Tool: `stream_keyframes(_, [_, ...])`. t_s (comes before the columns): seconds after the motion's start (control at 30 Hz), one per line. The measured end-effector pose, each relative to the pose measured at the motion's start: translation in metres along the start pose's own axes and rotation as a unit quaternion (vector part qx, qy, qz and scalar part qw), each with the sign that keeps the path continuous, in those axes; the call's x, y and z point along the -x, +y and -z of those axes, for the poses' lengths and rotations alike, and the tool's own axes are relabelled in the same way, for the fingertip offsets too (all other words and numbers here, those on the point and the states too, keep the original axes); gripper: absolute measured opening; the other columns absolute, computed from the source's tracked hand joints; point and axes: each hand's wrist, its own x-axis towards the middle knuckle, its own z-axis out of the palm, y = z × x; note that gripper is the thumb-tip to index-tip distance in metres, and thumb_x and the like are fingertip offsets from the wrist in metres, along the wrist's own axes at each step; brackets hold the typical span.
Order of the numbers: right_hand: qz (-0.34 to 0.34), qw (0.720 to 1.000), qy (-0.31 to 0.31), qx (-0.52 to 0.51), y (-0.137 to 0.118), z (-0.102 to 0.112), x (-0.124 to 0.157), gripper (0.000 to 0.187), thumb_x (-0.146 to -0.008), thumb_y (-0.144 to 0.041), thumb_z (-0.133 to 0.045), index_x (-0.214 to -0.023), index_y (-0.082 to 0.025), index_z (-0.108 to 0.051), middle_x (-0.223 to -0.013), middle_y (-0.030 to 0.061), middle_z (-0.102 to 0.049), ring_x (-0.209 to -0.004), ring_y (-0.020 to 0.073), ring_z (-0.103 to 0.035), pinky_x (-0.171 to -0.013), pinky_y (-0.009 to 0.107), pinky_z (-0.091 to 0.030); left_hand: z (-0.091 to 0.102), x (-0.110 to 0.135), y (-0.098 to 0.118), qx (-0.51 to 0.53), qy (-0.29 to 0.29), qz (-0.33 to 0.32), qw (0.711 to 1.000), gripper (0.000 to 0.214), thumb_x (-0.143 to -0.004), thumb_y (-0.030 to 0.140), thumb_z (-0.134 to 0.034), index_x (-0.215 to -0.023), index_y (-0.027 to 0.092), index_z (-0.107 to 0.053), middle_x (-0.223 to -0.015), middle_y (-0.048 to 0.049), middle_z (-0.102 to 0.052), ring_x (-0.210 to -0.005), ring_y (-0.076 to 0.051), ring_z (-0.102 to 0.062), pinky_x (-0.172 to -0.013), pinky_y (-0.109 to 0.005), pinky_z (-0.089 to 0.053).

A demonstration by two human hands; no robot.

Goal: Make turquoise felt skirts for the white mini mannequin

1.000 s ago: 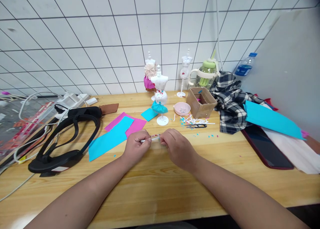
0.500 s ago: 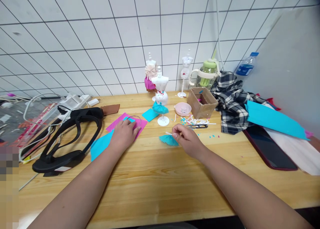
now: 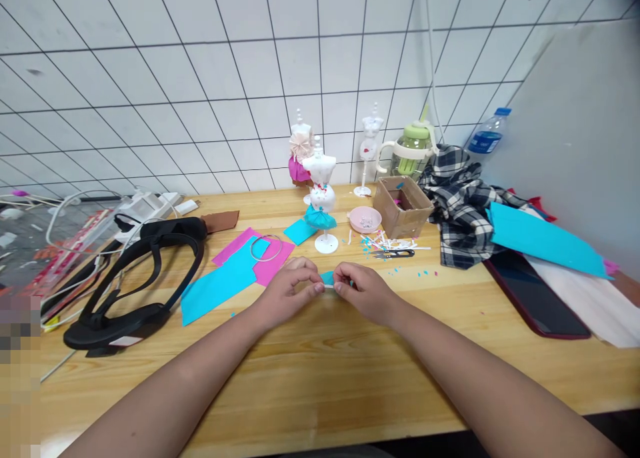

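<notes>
Between my two hands stretches a thin white strip (image 3: pixel 329 286), low over the table. My left hand (image 3: pixel 290 293) pinches its left end between thumb and fingertips. Its other end is pinched in my right hand (image 3: pixel 367 293). Just behind the strip shows part of a pleated turquoise piece (image 3: pixel 327 277), mostly hidden by my fingers; whether a hand touches it I cannot tell. Beyond my hands stands a small white dress form (image 3: pixel 323 168) wearing a ruffled turquoise skirt (image 3: pixel 320 218). Left of my hands, a metal ring (image 3: pixel 266 259) lies on turquoise (image 3: pixel 220 288) and pink sheets (image 3: pixel 274 265).
Thread snips (image 3: pixel 400 253) lie beside white scraps (image 3: pixel 393 242). Behind are a pink dish (image 3: pixel 365 219), a cardboard box (image 3: pixel 403 211), a jug (image 3: pixel 413 151) and two more dress forms (image 3: pixel 300 151). A black headset (image 3: pixel 140 291) lies left, a phone (image 3: pixel 537 298) right.
My left hand has left the sheets and ring and come right to the white strip. My right hand has shifted slightly, still holding the strip. The pleated piece is now more covered.
</notes>
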Motion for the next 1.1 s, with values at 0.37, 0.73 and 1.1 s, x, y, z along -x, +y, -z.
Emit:
stream_keyframes(0.37, [-0.053,0.993,0.09,0.054,0.006,0.007,-0.001,0.005,-0.082,-0.024,-0.056,-0.079,-0.021,-0.058,-0.054,-0.0065,-0.043,-0.051,0.0112,-0.042,-0.05,0.023,-0.029,-0.002,0.004,0.006,0.097,0.065,-0.007,0.993,0.022,-0.084,0.033,-0.061,-0.072,0.018,-0.07,-0.077,-0.0042,-0.061,-0.074,-0.015,-0.059,-0.068,-0.029,-0.049])
stream_keyframes(0.73, [0.126,0.957,0.153,0.214,0.001,0.001,0.006,0.023,-0.094,-0.032,-0.049,-0.099,-0.025,-0.07,-0.088,0.0052,-0.068,-0.083,0.0182,-0.06,-0.072,0.029,-0.042,-0.012,0.003,-0.005,0.264,0.054,0.112,0.956,0.02,-0.086,0.029,-0.059,-0.098,0.024,-0.075,-0.116,-0.0077,-0.067,-0.113,-0.023,-0.059,-0.104,-0.043,-0.042])
stream_keyframes(1.1, [0.123,0.932,0.124,0.317,0.001,-0.005,0.01,0.028,-0.096,-0.031,-0.043,-0.093,-0.023,-0.069,-0.09,0.0039,-0.069,-0.079,0.0167,-0.062,-0.065,0.028,-0.039,-0.011,0.002,0.006,0.04,0.027,0.021,0.999,0.023,-0.089,0.027,-0.055,-0.102,0.027,-0.074,-0.113,-0.008,-0.069,-0.108,-0.023,-0.06,-0.098,-0.046,-0.045])
